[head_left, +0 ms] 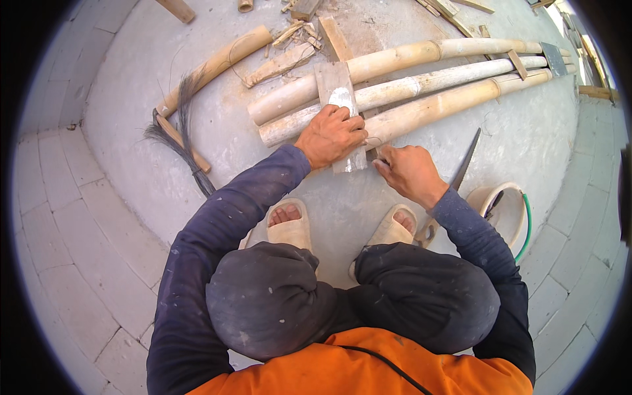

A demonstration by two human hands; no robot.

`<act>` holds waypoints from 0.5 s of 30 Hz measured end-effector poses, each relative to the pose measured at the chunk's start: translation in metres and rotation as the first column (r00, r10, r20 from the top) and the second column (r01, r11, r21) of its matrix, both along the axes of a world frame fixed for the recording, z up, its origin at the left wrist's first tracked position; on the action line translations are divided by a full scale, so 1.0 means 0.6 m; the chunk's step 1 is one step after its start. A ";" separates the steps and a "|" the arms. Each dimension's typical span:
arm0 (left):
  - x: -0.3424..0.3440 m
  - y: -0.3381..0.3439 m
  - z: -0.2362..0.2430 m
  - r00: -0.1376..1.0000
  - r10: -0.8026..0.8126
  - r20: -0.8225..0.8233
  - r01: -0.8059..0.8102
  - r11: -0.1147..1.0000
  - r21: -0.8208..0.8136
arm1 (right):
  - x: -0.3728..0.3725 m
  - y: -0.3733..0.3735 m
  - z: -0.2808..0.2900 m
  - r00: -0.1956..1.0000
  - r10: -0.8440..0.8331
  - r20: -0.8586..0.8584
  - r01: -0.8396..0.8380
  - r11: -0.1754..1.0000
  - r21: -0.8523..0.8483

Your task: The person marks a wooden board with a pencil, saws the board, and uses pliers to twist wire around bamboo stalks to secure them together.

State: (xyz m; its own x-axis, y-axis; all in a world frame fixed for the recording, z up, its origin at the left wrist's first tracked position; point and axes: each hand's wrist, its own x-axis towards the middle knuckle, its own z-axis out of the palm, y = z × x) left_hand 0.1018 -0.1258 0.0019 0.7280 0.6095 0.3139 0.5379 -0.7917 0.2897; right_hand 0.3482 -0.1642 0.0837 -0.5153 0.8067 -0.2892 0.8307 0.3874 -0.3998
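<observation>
Three long bamboo poles (454, 95) lie side by side on the floor, with a short wooden board (326, 79) smeared with white set across them at the left. My left hand (331, 136) is curled over this board, fingers bent together; whatever they pinch is hidden. Just right of the board, beside the nearest pole, my right hand (411, 172) is closed in a pinch. Something small and dark shows at its fingertips, too small to name. A thin strand curves by the pole between both hands.
A handsaw (467, 158) lies to the right of my right hand, near a white bucket (507, 214) with a green rim strip. At left are a bundle of black fibres (186, 125) and a loose bamboo length (220, 60). Wood scraps (282, 64) lie farther back.
</observation>
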 end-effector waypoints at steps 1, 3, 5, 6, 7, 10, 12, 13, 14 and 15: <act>-0.001 0.001 0.000 1.000 0.002 -0.004 -0.002 1.000 -0.008 | -0.008 0.001 0.005 0.999 0.035 0.004 -0.035 0.999 0.024; -0.003 -0.002 0.001 1.000 0.007 -0.011 -0.007 1.000 -0.031 | -0.020 0.007 0.011 0.989 0.143 0.031 -0.145 0.988 0.056; -0.008 -0.001 0.002 1.000 0.016 -0.008 -0.016 1.000 -0.020 | -0.035 0.041 0.008 0.954 0.290 0.072 -0.295 0.952 0.076; -0.007 -0.002 0.004 1.000 0.015 -0.002 -0.015 1.000 -0.016 | -0.038 0.055 0.007 0.944 0.316 0.092 -0.323 0.943 0.077; -0.008 -0.005 0.006 1.000 0.009 -0.013 -0.010 1.000 -0.028 | -0.041 0.069 0.005 0.933 0.341 0.111 -0.351 0.933 0.078; -0.005 -0.014 0.016 0.999 0.009 -0.047 -0.013 0.997 -0.079 | -0.059 0.108 0.017 0.939 0.328 0.105 -0.326 0.945 -0.033; -0.008 -0.024 0.031 0.994 0.042 -0.101 -0.055 0.991 -0.126 | -0.076 0.125 0.021 0.951 0.288 0.111 -0.277 0.955 -0.104; -0.003 -0.026 0.033 0.995 0.070 -0.066 -0.077 0.989 -0.122 | -0.080 0.127 0.020 0.953 0.272 0.131 -0.260 0.960 -0.100; 0.003 -0.032 0.027 0.995 0.098 -0.035 -0.102 0.987 -0.123 | -0.083 0.124 0.018 0.955 0.258 0.147 -0.245 0.965 -0.098; 0.014 -0.040 0.016 0.993 0.120 0.003 -0.118 0.984 -0.133 | -0.080 0.118 0.013 0.957 0.239 0.167 -0.223 0.969 -0.105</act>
State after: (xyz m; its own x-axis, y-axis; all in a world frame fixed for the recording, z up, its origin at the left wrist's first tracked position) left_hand 0.1104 -0.1501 0.0117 0.6447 0.7284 0.2320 0.6224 -0.6763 0.3940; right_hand 0.3001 -0.0935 0.0915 -0.6193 0.6405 -0.4540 0.7828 0.5483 -0.2943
